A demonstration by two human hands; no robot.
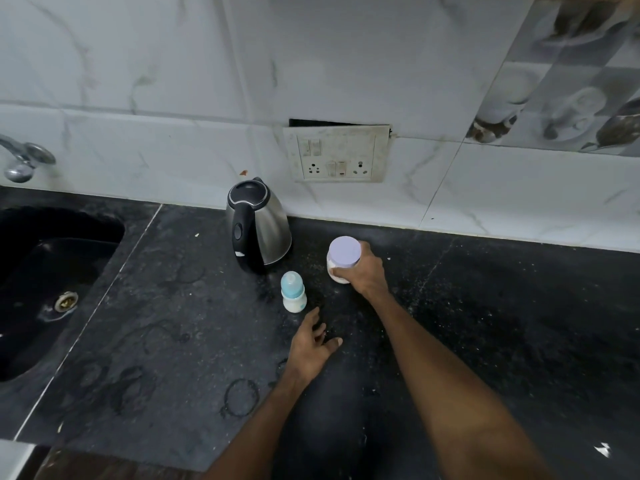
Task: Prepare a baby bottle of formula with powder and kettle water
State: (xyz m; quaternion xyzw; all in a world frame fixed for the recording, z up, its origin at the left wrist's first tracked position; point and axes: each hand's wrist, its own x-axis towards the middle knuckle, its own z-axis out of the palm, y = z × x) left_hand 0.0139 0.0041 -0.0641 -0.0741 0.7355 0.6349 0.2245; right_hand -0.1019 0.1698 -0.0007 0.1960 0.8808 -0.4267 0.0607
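Two bare hands reach over the dark stone bench (180, 306). The right hand (363, 271) has its grip wrapped around the side of a small jar (341, 259) with a pale lilac lid; the thumb lies across the jar's near side and the fingers curl behind it, and the jar's clear lower part shows white contents. Whether the jar stands on the bench or is just lifted off it cannot be told. The left hand (311, 344) is released, fingers spread and slightly curled, palm down close to the bench; it holds nothing.

Just beyond the left hand's fingertips, not touching them, stands the baby bottle (293, 292), upright, short, with a light blue cap over a whitish body. It sits between the left hand and the kettle (258, 225), to the left of the jar and apart from it.

The kettle is steel with a black lid and black handle, the handle turned toward the camera, and it stands near the back edge of the bench. On the marbled wall tiles behind it is a grubby switch and socket plate (337, 154). Far left, a black sink (52, 271) is sunk into the bench with a metal drain, and a chrome tap (24, 161) juts from the wall above it
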